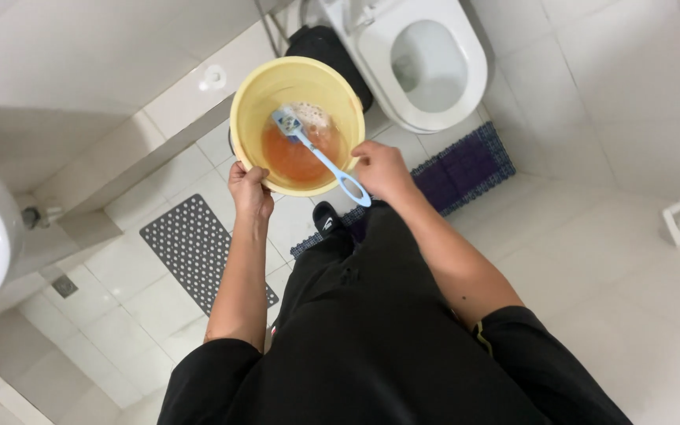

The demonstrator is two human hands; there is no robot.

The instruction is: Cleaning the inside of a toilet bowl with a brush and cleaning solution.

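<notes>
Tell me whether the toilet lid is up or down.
Up. The toilet shows its open bowl with water inside, beyond the yellow bucket the left hand and right hand hold.

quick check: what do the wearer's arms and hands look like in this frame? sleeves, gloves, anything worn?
Both forearms are bare below short black sleeves. The left hand and right hand are bare: no gloves, rings or watch visible. Right sleeve shows a small yellow trim mark at its hem.
</notes>
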